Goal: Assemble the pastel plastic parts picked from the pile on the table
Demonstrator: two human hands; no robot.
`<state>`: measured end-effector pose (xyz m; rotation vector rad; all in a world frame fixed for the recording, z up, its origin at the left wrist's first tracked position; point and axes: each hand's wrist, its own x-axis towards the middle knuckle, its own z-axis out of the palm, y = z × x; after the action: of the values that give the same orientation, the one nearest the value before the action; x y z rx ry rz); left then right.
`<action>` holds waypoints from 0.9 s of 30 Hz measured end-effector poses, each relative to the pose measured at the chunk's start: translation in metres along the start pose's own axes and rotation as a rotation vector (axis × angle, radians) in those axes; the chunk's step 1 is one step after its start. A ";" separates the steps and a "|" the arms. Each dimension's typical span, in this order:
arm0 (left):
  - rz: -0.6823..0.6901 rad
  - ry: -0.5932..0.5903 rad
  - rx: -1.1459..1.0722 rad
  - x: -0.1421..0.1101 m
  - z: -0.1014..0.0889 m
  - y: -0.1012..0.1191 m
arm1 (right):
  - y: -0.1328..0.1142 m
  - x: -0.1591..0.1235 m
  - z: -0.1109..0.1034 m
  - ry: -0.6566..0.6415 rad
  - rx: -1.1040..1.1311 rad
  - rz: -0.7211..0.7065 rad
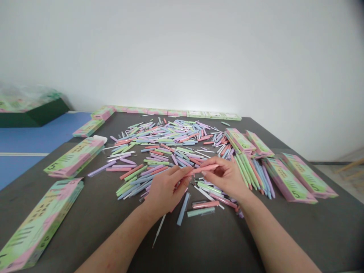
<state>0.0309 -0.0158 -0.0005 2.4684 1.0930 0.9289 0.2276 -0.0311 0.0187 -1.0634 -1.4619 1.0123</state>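
Both hands meet over the near side of a large spread of pastel pen parts (159, 178). A coral-pink pen (204, 169) lies level between them. The fingers of my left hand (166, 187) pinch its left end, while my right hand (229, 178) grips it near the right end with thumb and fingers. Just below the hands are a blue pen cap (183, 209), a coral cap (205, 204) and a green cap (201, 212). A thin white refill (158, 232) lies beside my left wrist. To the right of my right hand, finished-looking green pens (248, 171) lie side by side.
Printed pen boxes (75, 157) line the table's left side, with another box (40, 223) nearer. Stacked boxes (288, 180) stand at right, and a row of boxes (157, 112) runs along the back by the wall. A dark green crate (42, 113) sits on a blue surface at far left.
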 end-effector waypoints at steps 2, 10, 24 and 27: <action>0.012 -0.005 0.010 0.000 0.000 0.000 | 0.000 -0.001 0.001 -0.009 -0.012 0.026; 0.035 -0.014 0.046 -0.001 0.000 -0.001 | 0.002 0.001 -0.003 -0.015 -0.011 0.068; 0.054 -0.032 0.070 -0.001 -0.001 0.000 | -0.004 0.001 -0.011 -0.096 -0.162 -0.002; 0.066 -0.038 0.113 -0.001 -0.001 -0.001 | -0.004 0.000 -0.011 -0.091 -0.196 -0.022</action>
<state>0.0294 -0.0157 -0.0007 2.6167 1.0856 0.8571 0.2377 -0.0310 0.0236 -1.1494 -1.6703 0.9257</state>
